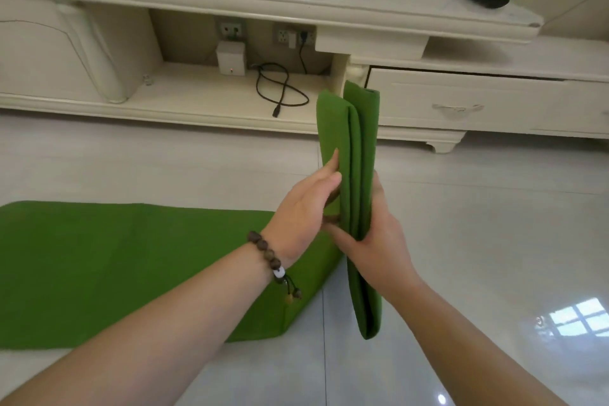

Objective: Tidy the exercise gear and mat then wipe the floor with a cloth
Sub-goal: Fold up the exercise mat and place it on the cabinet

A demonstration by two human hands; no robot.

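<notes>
Your green mat (99, 267) lies partly flat on the floor (461, 241) at left (its folded end raised upright at centre). Your left hand (303, 217) presses straight fingers against the fold's left face; your right hand (379, 247) grips it, thumb across the layers.

Both forearms reaching forward, nearly meeting. Left hand (304, 217) flat, fingers straight, beaded bracelet (275, 262) at wrist. Right hand (379, 241) curled, thumb pointing left.
</notes>
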